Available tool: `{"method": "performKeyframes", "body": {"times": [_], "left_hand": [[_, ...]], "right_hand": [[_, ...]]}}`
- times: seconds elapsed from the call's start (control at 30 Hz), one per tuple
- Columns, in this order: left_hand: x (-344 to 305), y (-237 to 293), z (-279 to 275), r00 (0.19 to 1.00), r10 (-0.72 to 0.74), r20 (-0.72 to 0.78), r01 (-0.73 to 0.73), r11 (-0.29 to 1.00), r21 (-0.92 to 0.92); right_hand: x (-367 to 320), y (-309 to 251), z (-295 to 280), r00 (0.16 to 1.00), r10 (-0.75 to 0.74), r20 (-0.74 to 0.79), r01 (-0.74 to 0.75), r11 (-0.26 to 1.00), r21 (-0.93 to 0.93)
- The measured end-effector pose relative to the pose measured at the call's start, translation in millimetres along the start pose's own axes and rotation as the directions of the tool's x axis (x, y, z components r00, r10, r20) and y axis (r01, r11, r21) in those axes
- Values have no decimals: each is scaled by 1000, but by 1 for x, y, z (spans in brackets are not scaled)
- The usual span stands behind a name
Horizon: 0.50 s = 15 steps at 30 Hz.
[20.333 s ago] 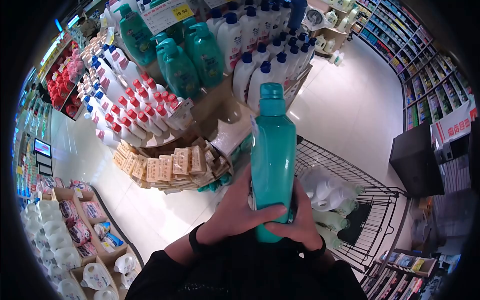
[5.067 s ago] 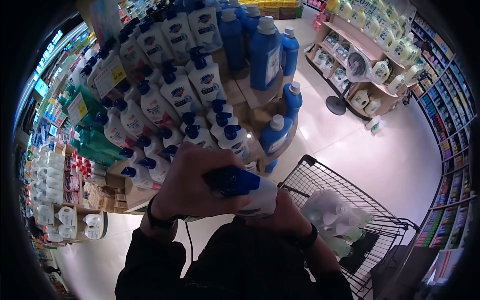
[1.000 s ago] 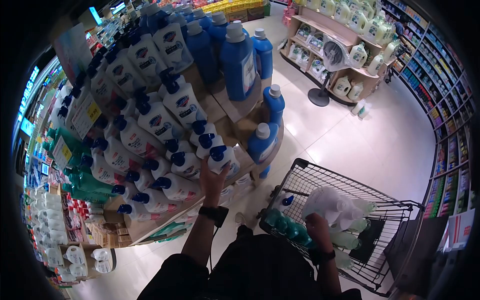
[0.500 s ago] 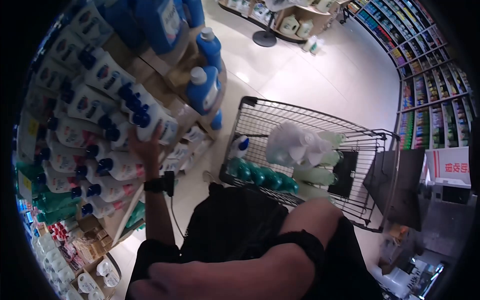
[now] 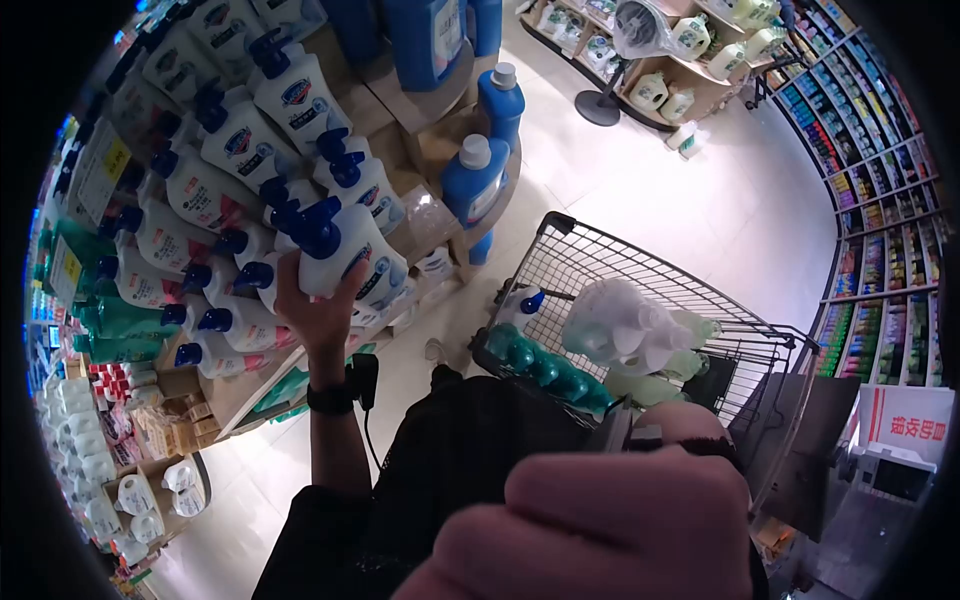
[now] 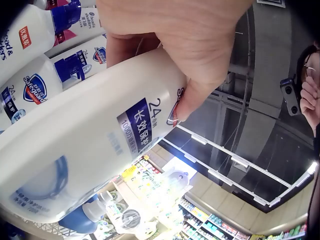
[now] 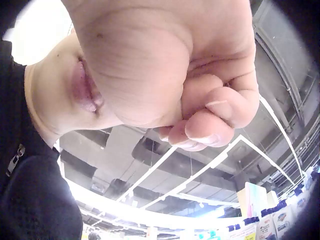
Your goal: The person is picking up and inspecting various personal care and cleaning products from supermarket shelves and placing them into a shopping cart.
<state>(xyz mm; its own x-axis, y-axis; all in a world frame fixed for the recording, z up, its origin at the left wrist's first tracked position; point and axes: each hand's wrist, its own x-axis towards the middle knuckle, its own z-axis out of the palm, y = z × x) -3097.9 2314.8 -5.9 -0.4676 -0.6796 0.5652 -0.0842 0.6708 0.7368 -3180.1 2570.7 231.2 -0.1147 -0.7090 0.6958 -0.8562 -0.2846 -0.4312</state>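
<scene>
My left hand (image 5: pixel 322 312) grips a white pump bottle (image 5: pixel 342 250) with a blue pump, tilted among similar bottles on the display. In the left wrist view the thumb and fingers of the left hand (image 6: pixel 185 37) curl round the white bottle (image 6: pixel 85 137), whose Safeguard label is partly covered. Close to the head camera, my right hand (image 5: pixel 610 530) is raised with its fingers curled. The right wrist view shows that hand (image 7: pixel 185 75) beside the chin and mouth, its fingertips folded in and nothing visible in them.
A wire shopping cart (image 5: pixel 690 270) at the right holds green bottles (image 5: pixel 545 368), a blue-pumped bottle (image 5: pixel 520 308) and pale bottles in wrap (image 5: pixel 620 325). Blue bottles (image 5: pixel 472 180) line the display edge. A fan (image 5: pixel 640 30) stands farther back.
My right hand has moved from over the cart up towards the face. The left hand remains on the front bottles. Since the older view, a blue-pumped bottle has left both hands and one shows in the cart.
</scene>
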Motion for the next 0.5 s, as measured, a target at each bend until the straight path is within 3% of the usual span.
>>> {"method": "performKeyframes", "body": {"times": [0.17, 0.2, 0.3, 0.43, 0.47, 0.5], "left_hand": [[0, 3, -6, 999, 35, -7, -34, 998, 50], [0, 6, -7, 999, -41, -5, 41, 999, 16], [2, 1, -8, 999, 47, -23, -46, 997, 55], [3, 11, -10, 999, 36, -26, -35, 999, 33], [1, 14, -12, 1000, -23, -6, 23, 999, 22], [2, 10, -11, 998, 59, -37, -58, 998, 29]], "right_hand": [[-12, -12, 3, 996, -61, -69, 69, 990, 122], [-15, -16, 5, 994, -65, -85, 77, 986, 145], [-18, -19, 6, 983, -123, -137, 147, 972, 182], [-17, -19, 5, 958, -204, -203, 245, 947, 209], [-18, -18, 8, 953, -213, -214, 261, 939, 225], [-12, -13, 9, 931, -269, -245, 322, 923, 212]]}}
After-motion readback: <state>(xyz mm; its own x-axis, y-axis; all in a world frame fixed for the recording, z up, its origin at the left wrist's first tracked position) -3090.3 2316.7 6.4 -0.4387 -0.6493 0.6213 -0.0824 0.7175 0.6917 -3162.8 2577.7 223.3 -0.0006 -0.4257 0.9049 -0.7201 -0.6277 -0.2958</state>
